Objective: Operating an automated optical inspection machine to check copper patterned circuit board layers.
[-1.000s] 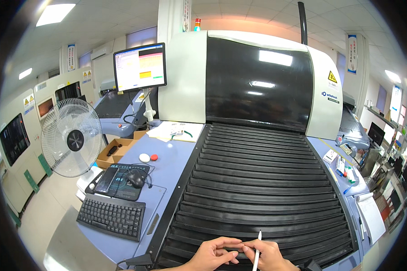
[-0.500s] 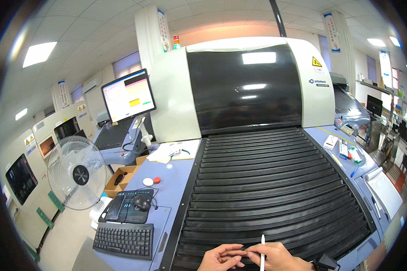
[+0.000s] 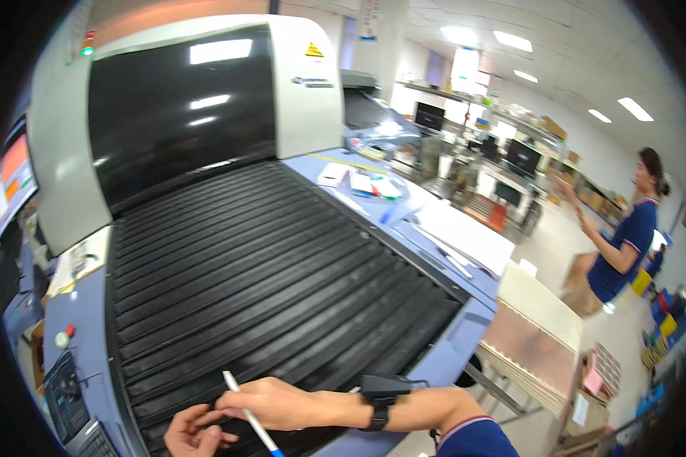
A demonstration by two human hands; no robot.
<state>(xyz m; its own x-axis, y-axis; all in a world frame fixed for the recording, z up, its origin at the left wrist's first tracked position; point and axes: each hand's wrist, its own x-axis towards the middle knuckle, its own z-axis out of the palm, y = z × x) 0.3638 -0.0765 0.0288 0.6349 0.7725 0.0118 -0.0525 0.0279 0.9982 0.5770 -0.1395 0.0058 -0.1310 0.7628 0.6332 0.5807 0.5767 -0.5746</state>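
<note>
My right hand (image 3: 263, 397) grips a slim white pen (image 3: 259, 430) with a blue lower end; its upper tip sticks up past my fingers. A black device is strapped to my right wrist. Close against the right fingertips is my left hand (image 3: 193, 433), its fingers loosely bent and the thumb apart, with nothing seen in it. Whether the two hands touch is hard to tell. Both are over the near part of the black ribbed bed (image 3: 274, 251) of a large white machine (image 3: 309, 84) with a dark hood.
On the right ledge lie small boxes (image 3: 333, 174) and white paper (image 3: 465, 232). A stack of brownish panels (image 3: 530, 343) stands beyond it. Farther right, a person (image 3: 621, 236) in a dark blue shirt stands with raised hands. A keyboard (image 3: 95, 440) and monitor (image 3: 14, 179) are at the left.
My view has swung to the right, bringing the person and shelves into sight and the fan out of it. The pen stays in my right hand, now slanted, and the left hand remains beside it.
</note>
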